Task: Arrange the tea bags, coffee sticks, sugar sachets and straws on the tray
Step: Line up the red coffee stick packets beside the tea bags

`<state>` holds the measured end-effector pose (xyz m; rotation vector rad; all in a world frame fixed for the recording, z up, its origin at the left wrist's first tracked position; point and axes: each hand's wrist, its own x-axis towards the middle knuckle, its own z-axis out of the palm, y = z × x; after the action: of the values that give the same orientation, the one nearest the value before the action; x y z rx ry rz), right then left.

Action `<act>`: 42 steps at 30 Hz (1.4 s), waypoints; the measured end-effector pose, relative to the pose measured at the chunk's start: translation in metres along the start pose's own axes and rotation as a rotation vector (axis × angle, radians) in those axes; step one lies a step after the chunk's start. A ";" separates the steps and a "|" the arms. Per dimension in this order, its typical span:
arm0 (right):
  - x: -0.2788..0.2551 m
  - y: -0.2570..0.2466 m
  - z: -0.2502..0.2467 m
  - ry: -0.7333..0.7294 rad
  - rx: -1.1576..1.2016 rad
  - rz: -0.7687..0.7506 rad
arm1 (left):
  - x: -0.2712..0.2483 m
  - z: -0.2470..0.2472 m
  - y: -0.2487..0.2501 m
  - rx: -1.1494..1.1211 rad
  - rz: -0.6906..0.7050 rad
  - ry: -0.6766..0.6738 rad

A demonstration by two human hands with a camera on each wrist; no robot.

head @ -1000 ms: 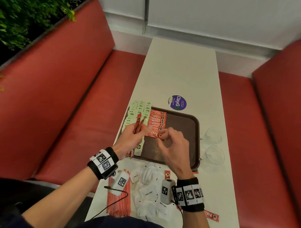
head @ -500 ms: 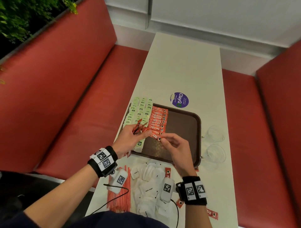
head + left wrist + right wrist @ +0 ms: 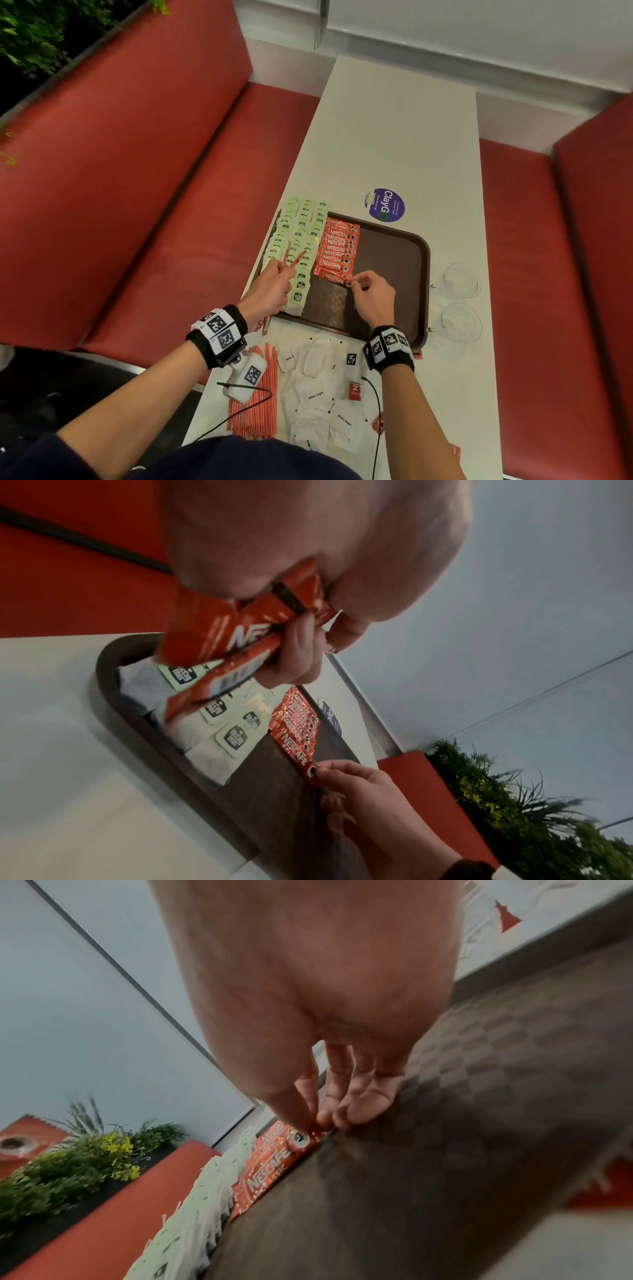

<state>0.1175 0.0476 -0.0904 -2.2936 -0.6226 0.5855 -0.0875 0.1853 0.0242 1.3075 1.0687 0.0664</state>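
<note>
Head view, centre frame: right hand [image 3: 371, 296] pinches the end of the nearest coffee stick [image 3: 334, 277], lying on the tray [image 3: 423, 274]. Left hand [image 3: 272, 286] clutches spare sticks [image 3: 219, 639]. Judged light, slick, crinkly; best gripped at its flat end.

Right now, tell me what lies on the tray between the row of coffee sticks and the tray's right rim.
Only bare brown tray floor: the head view shows nothing between the coffee sticks and the right rim of the tray.
</note>
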 end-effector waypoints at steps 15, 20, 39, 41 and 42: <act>-0.007 -0.006 0.016 0.059 -0.110 -0.023 | 0.003 0.004 -0.002 -0.043 0.001 -0.003; -0.018 -0.010 0.023 0.101 -0.179 -0.079 | 0.002 0.002 -0.005 -0.044 -0.003 0.007; -0.009 -0.035 0.044 0.068 -0.198 -0.040 | 0.003 -0.002 -0.009 -0.026 -0.002 0.015; -0.007 -0.036 0.044 0.068 -0.212 -0.046 | 0.003 -0.002 -0.010 -0.027 -0.007 0.014; -0.005 -0.037 0.045 0.068 -0.221 -0.048 | 0.004 -0.002 -0.010 -0.030 -0.010 0.013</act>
<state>0.0784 0.0904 -0.0932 -2.4850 -0.7384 0.4324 -0.0920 0.1857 0.0142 1.2761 1.0813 0.0839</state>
